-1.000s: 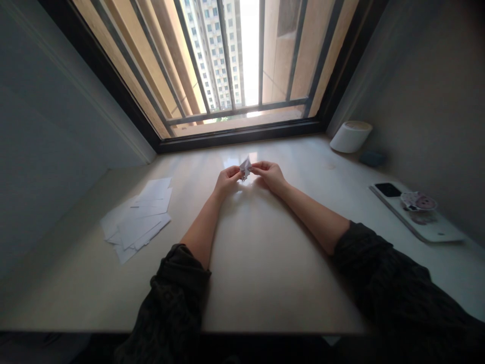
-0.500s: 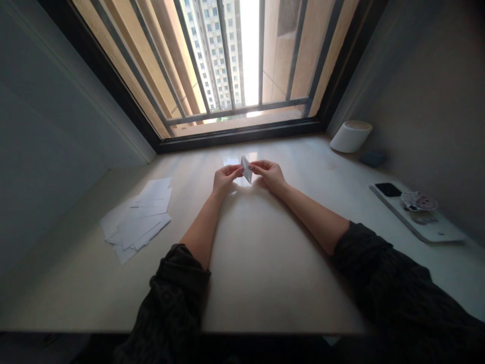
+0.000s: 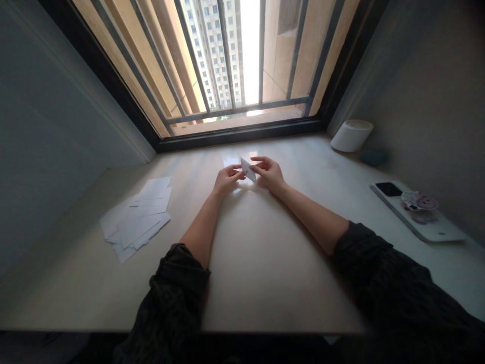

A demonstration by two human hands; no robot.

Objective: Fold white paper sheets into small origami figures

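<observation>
A small folded piece of white paper (image 3: 248, 170) is held up between my two hands, just above the pale tabletop. It has a pointed, diamond-like outline with flat faces. My left hand (image 3: 226, 180) pinches its left side between thumb and fingers. On the other side, my right hand (image 3: 270, 173) has the thumb against the paper's right edge, with the index finger lifted a little away from it. Fine creases are too small to make out.
Loose white paper sheets (image 3: 142, 217) lie in an overlapping pile at the left. A phone (image 3: 417, 215) with a round grip rests at the right. Behind it stand a white cylindrical container (image 3: 351, 136) and a dark rounded object (image 3: 373, 157). A barred window (image 3: 242, 134) closes off the back.
The folded paper has turned, now showing a broader flat face. My right index finger has lifted off it, and my left fingers reach slightly further across it.
</observation>
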